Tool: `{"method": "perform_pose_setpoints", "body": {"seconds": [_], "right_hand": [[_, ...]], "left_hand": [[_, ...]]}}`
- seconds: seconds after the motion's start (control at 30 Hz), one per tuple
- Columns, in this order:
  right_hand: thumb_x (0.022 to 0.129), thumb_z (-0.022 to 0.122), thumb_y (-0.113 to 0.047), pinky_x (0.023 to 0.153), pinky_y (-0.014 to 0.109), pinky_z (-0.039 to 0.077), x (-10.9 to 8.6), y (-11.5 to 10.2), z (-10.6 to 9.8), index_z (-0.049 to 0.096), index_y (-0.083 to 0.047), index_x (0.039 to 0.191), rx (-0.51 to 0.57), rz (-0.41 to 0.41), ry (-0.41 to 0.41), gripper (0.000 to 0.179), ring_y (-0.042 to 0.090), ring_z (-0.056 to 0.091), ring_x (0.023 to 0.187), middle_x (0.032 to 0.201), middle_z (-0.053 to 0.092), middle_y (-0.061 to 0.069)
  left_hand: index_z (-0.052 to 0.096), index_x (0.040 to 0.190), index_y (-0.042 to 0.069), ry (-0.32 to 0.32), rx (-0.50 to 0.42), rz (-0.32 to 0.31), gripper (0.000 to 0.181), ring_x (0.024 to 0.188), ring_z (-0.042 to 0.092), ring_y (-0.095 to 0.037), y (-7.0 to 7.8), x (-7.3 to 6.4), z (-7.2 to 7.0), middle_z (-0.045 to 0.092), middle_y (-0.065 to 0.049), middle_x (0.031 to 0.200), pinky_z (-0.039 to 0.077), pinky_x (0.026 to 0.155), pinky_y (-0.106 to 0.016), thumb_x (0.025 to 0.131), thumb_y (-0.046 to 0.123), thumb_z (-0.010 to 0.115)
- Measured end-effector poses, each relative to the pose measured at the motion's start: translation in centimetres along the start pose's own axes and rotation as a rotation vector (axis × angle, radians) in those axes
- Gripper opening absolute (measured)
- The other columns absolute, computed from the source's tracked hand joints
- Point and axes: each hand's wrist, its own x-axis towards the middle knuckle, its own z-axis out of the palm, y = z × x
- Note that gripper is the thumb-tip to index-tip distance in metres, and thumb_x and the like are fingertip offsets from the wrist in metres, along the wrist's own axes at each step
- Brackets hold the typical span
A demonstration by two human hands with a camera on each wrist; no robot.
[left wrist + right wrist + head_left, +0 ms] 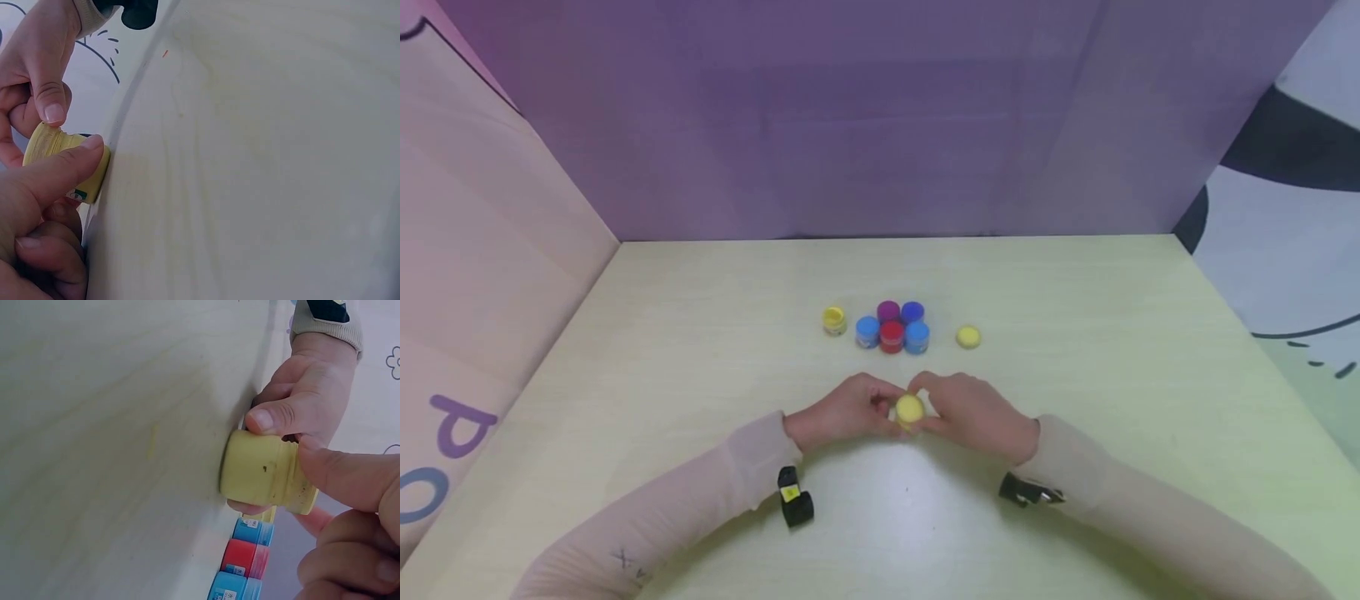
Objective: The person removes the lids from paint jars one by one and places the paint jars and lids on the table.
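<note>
A small yellow paint jar point(910, 410) stands upright on the table between the two hands, its yellow lid on top. My left hand point(853, 408) grips the jar's body, with the thumb along its side in the left wrist view. From the other side, my right hand point(973, 412) pinches the lid point(303, 484) between thumb and fingers. Part of the jar's label shows beside the left thumb point(78, 162). Whether the lid is tight or loose I cannot tell.
Beyond the hands stand blue jars point(867, 332), a red jar point(892, 337), a purple jar point(888, 312) and a dark blue jar point(913, 312), grouped together. Left of them is an uncovered yellow jar point(834, 322); a yellow lid point(968, 337) lies to the right. A purple panel point(895, 150) borders the table.
</note>
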Motion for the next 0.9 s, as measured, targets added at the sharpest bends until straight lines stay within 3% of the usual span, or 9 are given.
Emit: {"method": "perform_pose_setpoints", "body": {"seconds": [0.3,0.67,0.9], "right_hand": [[0.084,0.071,-0.021,0.047,0.017,0.031,-0.2,0.4,-0.3,0.056,-0.005,0.114,0.006,0.021,0.016,0.037,0.004,0.034,0.050,0.056,0.039,-0.008],[0.082,0.073,-0.025,0.045,0.018,0.029,-0.6,1.4,-0.8,0.057,-0.004,0.112,0.004,0.016,0.067,0.040,0.003,0.031,0.047,0.053,0.037,-0.009],[0.083,0.072,-0.025,0.045,0.019,0.030,-1.0,2.3,-1.3,0.056,-0.006,0.114,0.012,0.093,0.051,0.040,0.005,0.031,0.048,0.053,0.038,-0.007]], "left_hand": [[0.071,0.110,0.022,0.031,-0.007,0.003,0.037,0.057,0.041,-0.011,-0.3,0.0,0.3,0.046,0.002,0.060,0.033,0.055,-0.021,0.075,0.018,0.080],[0.069,0.113,0.022,0.033,-0.058,-0.038,0.041,0.062,0.043,-0.012,-0.2,-0.1,0.1,0.050,0.002,0.064,0.035,0.058,-0.021,0.074,0.020,0.080],[0.069,0.114,0.022,0.051,-0.031,-0.043,0.040,0.062,0.044,-0.012,-0.2,-0.2,-0.2,0.051,0.002,0.065,0.036,0.060,-0.022,0.075,0.021,0.080]]}}
